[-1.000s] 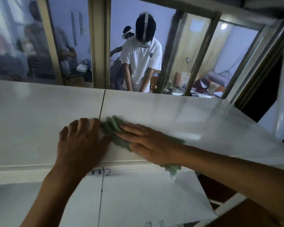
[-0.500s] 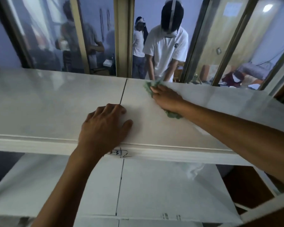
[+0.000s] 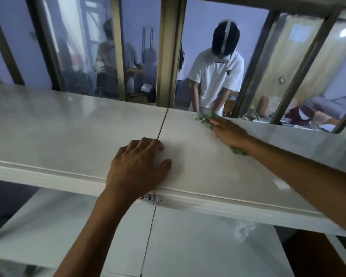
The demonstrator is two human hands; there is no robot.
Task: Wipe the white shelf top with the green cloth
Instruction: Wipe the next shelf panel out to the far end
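Flat, right hand (image 3: 229, 132) presses crumpled green cloth (image 3: 205, 116).

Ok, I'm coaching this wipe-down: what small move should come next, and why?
Probably draw the right hand and green cloth back toward the front edge. The cloth is at the far edge of the white shelf top, by the window, while the left hand rests flat near the seam.

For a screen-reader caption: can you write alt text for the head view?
A person's right hand presses a crumpled green cloth flat near the glossy white shelf top's far edge, while the left hand rests flat near its front edge. Glass windows stand behind.
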